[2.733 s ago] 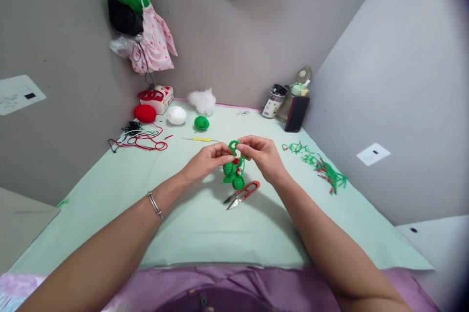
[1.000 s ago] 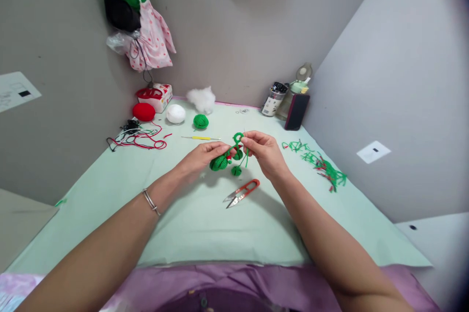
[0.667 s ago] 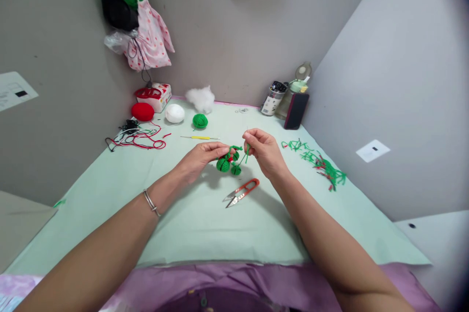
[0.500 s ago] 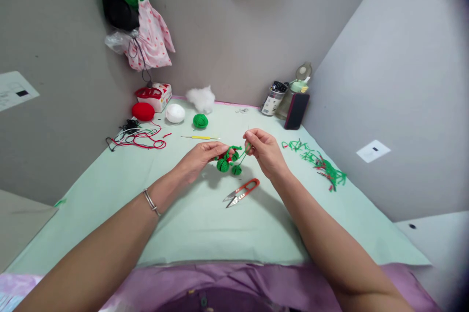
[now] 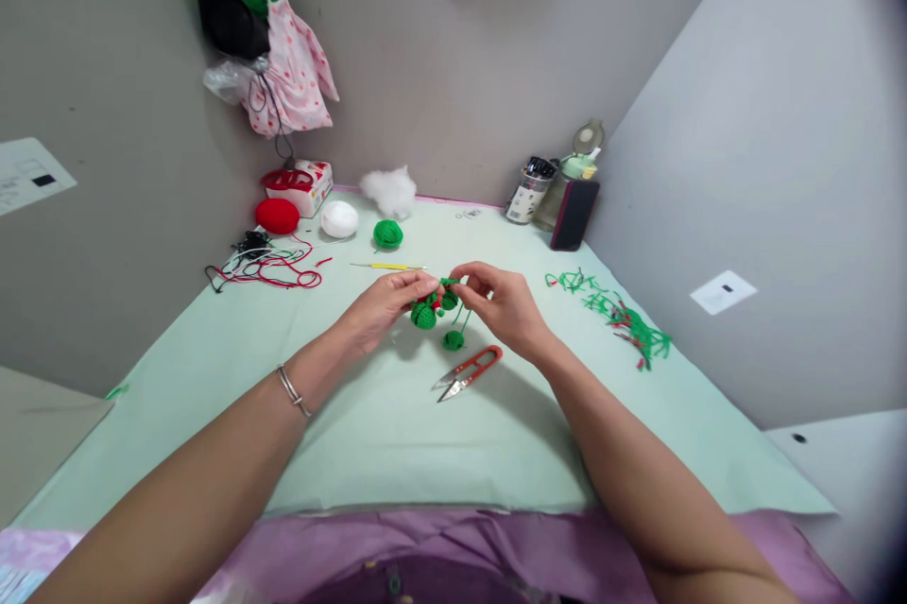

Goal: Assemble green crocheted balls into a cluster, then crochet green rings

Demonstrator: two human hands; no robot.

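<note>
Above the middle of the pale green table cover [image 5: 397, 434] both my hands hold a small crocheted piece [image 5: 434, 309] made of green balls with red bits. My left hand [image 5: 386, 303] pinches its left side, fingers closed. My right hand [image 5: 500, 306] pinches the top of the piece from the right. One green ball [image 5: 453, 339] dangles below on a strand. A pair of red-handled thread snips [image 5: 469, 371] lies on the cover just below my right hand.
At the back left lie a red yarn ball [image 5: 277, 215], a white ball [image 5: 339, 218], a green ball [image 5: 387, 233], white stuffing [image 5: 388, 189], a yellow crochet hook [image 5: 388, 267] and tangled red thread [image 5: 265, 268]. Green yarn scraps [image 5: 624, 322] lie right. Jars [image 5: 528, 190] and a dark phone [image 5: 573, 215] stand in the back corner.
My right hand came down and left from pulling a green strand and now pinches the piece close to my left hand. The piece was turned from hanging to sideways.
</note>
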